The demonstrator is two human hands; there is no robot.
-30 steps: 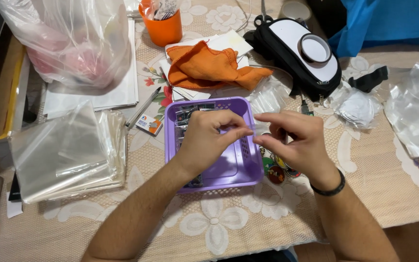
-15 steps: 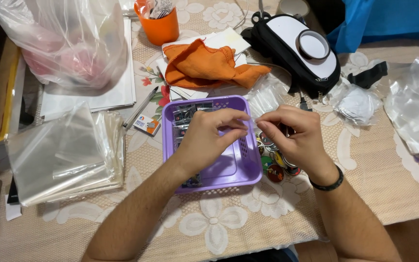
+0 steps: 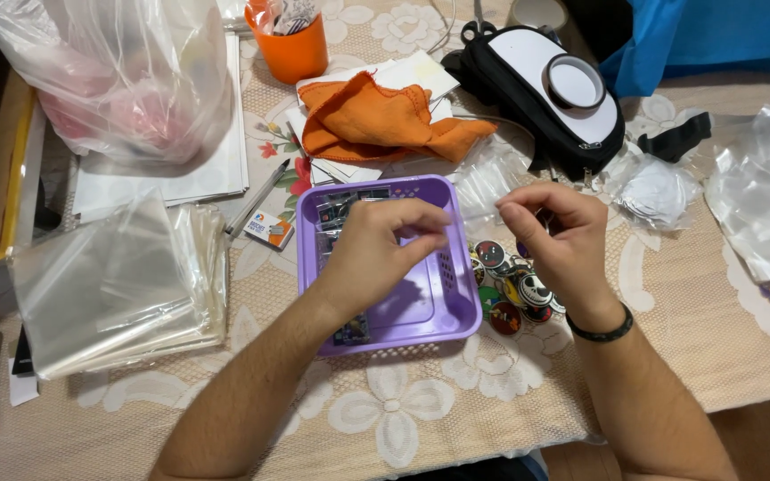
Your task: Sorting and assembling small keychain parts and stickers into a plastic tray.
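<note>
My left hand [image 3: 383, 254] hovers over the purple plastic basket [image 3: 456, 307] with its fingers curled in and thumb and fingertips pinched on what looks like a small clear packet, mostly hidden. My right hand [image 3: 556, 239] is just right of the basket, above a pile of round printed badges [image 3: 510, 289]. Its thumb and forefinger are pinched together, and I see nothing clearly between them. A few bagged items [image 3: 339, 209] lie in the basket's far left corner. A black band sits on my right wrist.
A stack of clear plastic sleeves [image 3: 122, 285] lies at left, with a pen [image 3: 256, 200] and a small card [image 3: 269, 229] beside it. Behind are an orange cloth [image 3: 376, 120], an orange cup [image 3: 291, 44], a black-and-white pouch [image 3: 550, 89] and a large plastic bag [image 3: 126, 80]. More clear bags [image 3: 759, 205] lie at right.
My hands were touching over the basket's right rim. They have since drawn apart, the right moving off to the right above the badges and the left staying over the basket.
</note>
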